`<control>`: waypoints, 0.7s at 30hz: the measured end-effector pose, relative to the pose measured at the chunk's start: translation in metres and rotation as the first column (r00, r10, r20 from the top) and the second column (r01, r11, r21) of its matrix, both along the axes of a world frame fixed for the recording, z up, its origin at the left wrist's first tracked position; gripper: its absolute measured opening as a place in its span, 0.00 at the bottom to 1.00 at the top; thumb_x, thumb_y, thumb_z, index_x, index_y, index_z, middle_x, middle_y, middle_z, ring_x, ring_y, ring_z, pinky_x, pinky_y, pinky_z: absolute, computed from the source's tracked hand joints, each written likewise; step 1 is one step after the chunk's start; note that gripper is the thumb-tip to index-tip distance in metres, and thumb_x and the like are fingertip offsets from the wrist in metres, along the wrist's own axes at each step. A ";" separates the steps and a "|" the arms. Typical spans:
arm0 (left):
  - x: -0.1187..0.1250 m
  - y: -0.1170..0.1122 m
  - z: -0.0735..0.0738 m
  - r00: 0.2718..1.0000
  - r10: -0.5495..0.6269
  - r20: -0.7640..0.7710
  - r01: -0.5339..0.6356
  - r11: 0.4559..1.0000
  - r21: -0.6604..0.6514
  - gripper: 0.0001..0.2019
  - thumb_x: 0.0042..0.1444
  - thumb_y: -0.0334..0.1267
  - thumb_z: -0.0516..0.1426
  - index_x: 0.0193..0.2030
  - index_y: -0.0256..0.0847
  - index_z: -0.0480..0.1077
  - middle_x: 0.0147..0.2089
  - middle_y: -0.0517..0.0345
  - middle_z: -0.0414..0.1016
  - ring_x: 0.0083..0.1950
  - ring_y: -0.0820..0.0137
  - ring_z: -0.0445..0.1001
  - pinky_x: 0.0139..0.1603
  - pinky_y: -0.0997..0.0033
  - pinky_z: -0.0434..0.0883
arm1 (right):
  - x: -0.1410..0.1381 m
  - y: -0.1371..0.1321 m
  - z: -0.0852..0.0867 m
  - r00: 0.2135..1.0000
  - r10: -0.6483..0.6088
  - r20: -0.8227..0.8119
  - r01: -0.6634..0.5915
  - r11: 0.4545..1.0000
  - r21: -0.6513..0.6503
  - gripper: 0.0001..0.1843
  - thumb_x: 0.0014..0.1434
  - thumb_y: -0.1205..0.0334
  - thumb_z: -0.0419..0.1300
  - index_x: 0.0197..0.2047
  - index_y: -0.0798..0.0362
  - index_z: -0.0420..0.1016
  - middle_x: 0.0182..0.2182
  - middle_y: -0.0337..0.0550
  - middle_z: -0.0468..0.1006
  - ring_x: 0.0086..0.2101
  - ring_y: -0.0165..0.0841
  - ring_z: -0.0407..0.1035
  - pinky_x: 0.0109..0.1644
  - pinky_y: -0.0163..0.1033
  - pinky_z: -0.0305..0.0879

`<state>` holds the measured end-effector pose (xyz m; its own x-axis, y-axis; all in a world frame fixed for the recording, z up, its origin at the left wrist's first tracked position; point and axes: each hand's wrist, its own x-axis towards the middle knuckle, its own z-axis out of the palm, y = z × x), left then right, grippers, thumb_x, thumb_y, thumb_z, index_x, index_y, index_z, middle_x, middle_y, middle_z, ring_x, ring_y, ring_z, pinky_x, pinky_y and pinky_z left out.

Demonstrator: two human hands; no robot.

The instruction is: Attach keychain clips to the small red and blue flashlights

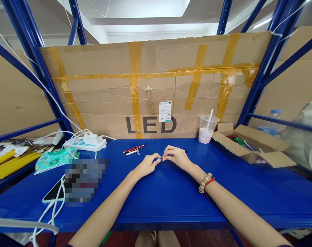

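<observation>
At the middle of the blue table, my left hand (148, 165) pinches a small shiny metal cylinder (159, 159), mostly covered by the fingers. The fingertips of my right hand (178, 156) close on its other end, so both hands meet at it. The cylinder's exact kind is too small to make out. Beyond my left hand lie a red slim metal tube (134, 149) and a silver one (132, 152), side by side. A small dark blue piece (184, 150) shows just behind my right hand, partly hidden by it.
An open cardboard box (248, 147) with pens stands at right, beside a plastic cup (206, 130) with a straw. At left are a power strip (85, 142), white cables, a green packet (54, 160) and a phone (54, 192). A taped cardboard panel (106, 103) closes the back.
</observation>
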<state>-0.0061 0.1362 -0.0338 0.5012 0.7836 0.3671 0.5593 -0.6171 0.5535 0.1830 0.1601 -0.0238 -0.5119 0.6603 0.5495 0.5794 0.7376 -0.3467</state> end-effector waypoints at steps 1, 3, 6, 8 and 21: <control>0.000 0.000 0.000 1.000 -0.003 0.002 0.003 1.000 0.001 0.08 0.60 0.35 0.48 0.38 0.37 0.66 0.31 0.61 0.69 0.33 0.74 0.67 0.36 0.77 0.61 | 0.000 0.000 0.000 1.000 -0.008 -0.009 0.008 1.000 -0.023 0.05 0.52 0.59 0.62 0.29 0.50 0.77 0.33 0.34 0.71 0.30 0.19 0.63 0.31 0.27 0.51; 0.000 0.001 -0.001 1.000 -0.003 0.008 0.003 1.000 0.012 0.07 0.60 0.35 0.48 0.38 0.37 0.66 0.29 0.61 0.68 0.31 0.74 0.66 0.35 0.77 0.61 | -0.001 0.001 -0.001 0.999 -0.030 -0.025 0.028 0.997 -0.078 0.05 0.51 0.58 0.62 0.29 0.50 0.77 0.33 0.33 0.71 0.29 0.19 0.61 0.30 0.27 0.51; 0.000 0.002 -0.002 1.000 -0.005 0.007 0.005 0.999 0.046 0.07 0.60 0.35 0.48 0.38 0.37 0.66 0.29 0.61 0.68 0.31 0.74 0.66 0.35 0.76 0.61 | -0.001 0.002 -0.002 0.997 -0.059 -0.047 0.052 0.988 -0.143 0.06 0.50 0.57 0.63 0.29 0.49 0.77 0.33 0.33 0.71 0.28 0.19 0.60 0.30 0.27 0.51; 0.000 0.002 -0.003 1.000 -0.009 0.009 0.009 0.998 0.063 0.07 0.60 0.35 0.48 0.38 0.38 0.66 0.31 0.61 0.69 0.32 0.74 0.67 0.35 0.76 0.61 | -0.001 0.002 -0.003 0.995 -0.076 -0.059 0.066 0.984 -0.168 0.06 0.50 0.56 0.63 0.29 0.49 0.77 0.33 0.34 0.71 0.28 0.20 0.60 0.30 0.27 0.50; 0.003 -0.006 0.002 0.992 0.106 -0.061 -0.090 0.969 0.228 0.03 0.60 0.32 0.48 0.37 0.39 0.62 0.42 0.60 0.70 0.43 0.69 0.67 0.45 0.66 0.58 | -0.001 0.008 -0.003 0.987 -0.096 -0.129 0.048 0.941 -0.336 0.14 0.49 0.51 0.60 0.32 0.53 0.79 0.33 0.41 0.74 0.30 0.25 0.65 0.32 0.30 0.57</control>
